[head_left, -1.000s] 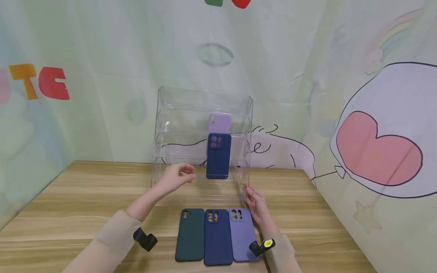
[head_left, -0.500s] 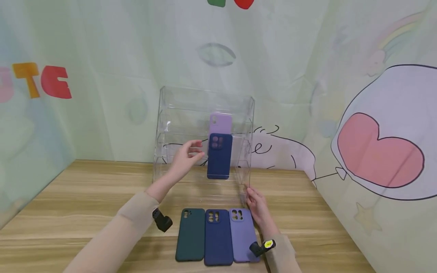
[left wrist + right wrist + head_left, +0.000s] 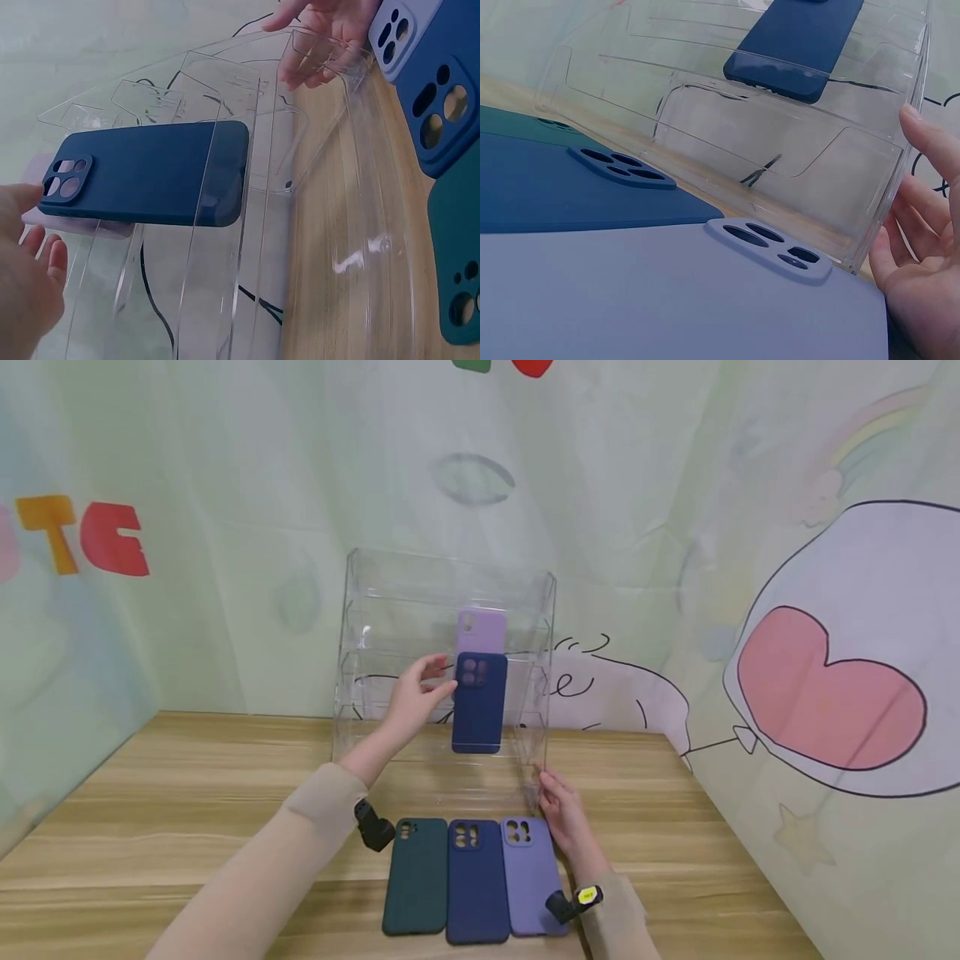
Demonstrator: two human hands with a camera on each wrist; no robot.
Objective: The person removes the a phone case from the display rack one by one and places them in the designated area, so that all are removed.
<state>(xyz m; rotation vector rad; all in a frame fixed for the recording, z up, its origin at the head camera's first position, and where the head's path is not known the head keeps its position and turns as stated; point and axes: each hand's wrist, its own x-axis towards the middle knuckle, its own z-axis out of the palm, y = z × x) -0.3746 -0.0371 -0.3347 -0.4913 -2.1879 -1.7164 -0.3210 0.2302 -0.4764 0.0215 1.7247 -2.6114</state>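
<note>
A clear tiered acrylic display rack (image 3: pixel 442 578) stands on the table. In its right half a dark blue phone case (image 3: pixel 480 714) leans upright, in front of a pink-lilac phone case (image 3: pixel 483 628) one tier higher. My left hand (image 3: pixel 418 693) is at the dark blue case's upper left edge, thumb tip at its camera cutout corner in the left wrist view and the other fingers loosely bent; firm contact cannot be told. My right hand (image 3: pixel 566 814) holds the rack's lower right side edge, its thumb (image 3: pixel 924 131) against the panel.
In front of the rack lie a green phone case (image 3: pixel 416 881), a navy phone case (image 3: pixel 477 889) and a lavender phone case (image 3: pixel 531 885), side by side on the wooden table (image 3: pixel 187 827). A printed curtain (image 3: pixel 240 610) hangs behind.
My left hand has risen and moved right, from low in front of the rack to the dark blue case's upper left edge. My right hand has stayed at the rack's side.
</note>
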